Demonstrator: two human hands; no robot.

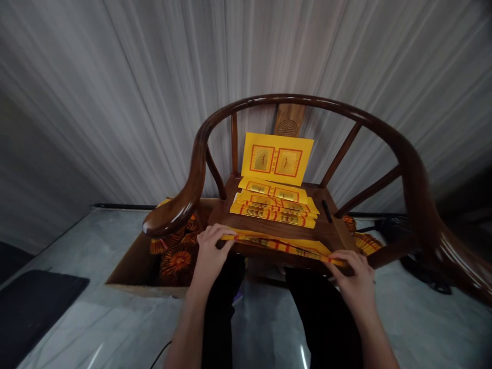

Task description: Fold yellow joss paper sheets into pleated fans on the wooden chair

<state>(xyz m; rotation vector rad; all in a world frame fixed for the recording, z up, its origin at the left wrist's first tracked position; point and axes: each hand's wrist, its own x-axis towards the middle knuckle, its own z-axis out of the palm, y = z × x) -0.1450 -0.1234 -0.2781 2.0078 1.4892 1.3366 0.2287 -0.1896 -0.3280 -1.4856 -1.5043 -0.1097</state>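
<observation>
The left hand (212,251) and the right hand (351,274) are well apart, and each one pinches one end of a long yellow joss paper sheet (282,246), which lies on the near edge of the wooden armchair (292,98) seat. A stack of yellow paper (273,209) lies farther on the seat, and a cardboard box (130,271) stands at left
</observation>
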